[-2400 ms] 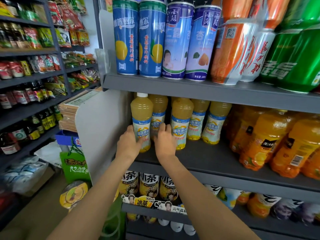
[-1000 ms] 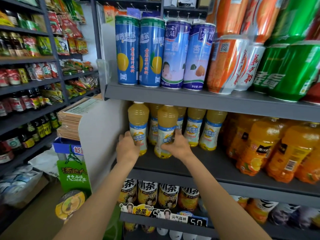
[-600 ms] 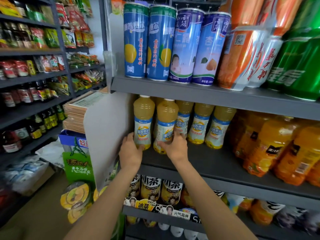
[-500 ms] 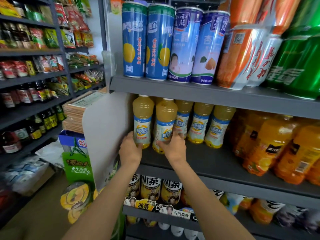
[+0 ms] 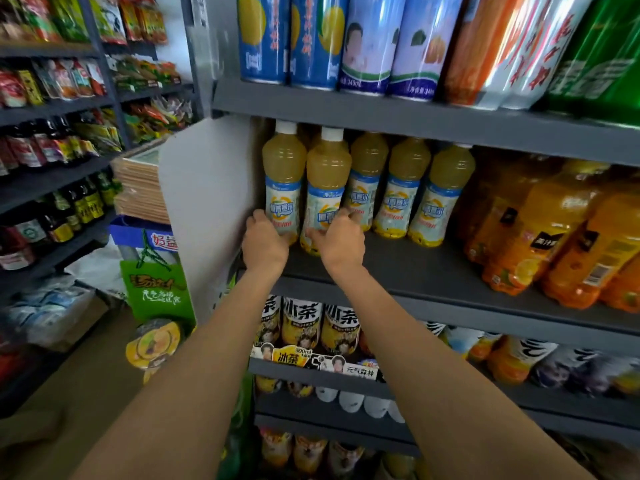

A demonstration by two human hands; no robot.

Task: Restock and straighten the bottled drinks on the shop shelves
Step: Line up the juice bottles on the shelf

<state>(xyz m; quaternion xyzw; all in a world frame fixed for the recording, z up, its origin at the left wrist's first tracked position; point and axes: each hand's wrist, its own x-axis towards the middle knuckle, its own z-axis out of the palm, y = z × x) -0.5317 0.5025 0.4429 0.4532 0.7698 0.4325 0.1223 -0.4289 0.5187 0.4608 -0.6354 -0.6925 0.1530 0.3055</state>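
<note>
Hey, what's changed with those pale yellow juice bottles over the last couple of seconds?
The right hand drew the second bottle forward and left, closing the gap beside the leftmost bottle, which the left hand steadies. The three bottles to their right and the orange bottles stayed put.

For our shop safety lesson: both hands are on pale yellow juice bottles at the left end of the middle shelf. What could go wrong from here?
1. The right hand holds the second bottle, which looks tilted and sits nearer the shelf edge; it could tip off.
2. The left hand grips the end bottle beside the white side panel; sliding it could knock its neighbours.
3. Both bottles are gripped low, so they may topple.
</note>
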